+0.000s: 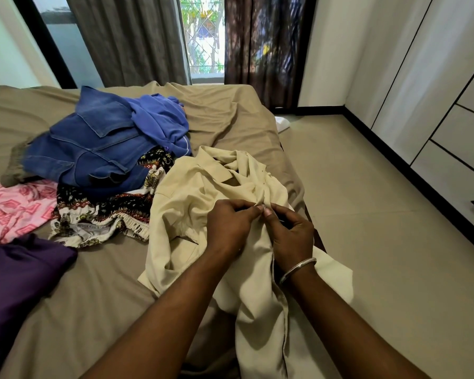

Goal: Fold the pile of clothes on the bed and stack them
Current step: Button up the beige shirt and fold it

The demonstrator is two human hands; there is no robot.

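A cream collared shirt (192, 198) lies crumpled at the bed's right edge, its lower part hanging off toward me. My left hand (229, 225) and my right hand (290, 233) meet at its front placket, each pinching the fabric with fingertips close together. Behind it sits a pile: a blue denim jacket (93, 143), a lighter blue garment (162, 116), and a dark patterned piece with elastic hems (104, 214). A pink patterned cloth (14, 209) and a purple garment (19, 272) lie at the left.
The bed (230, 116) has a wrinkled tan sheet. Tiled floor (381, 214) runs along the right, with white wardrobe doors and drawers (449, 105) beyond. Grey curtains (126, 39) and a window stand behind the bed. A white object (282, 123) lies on the floor.
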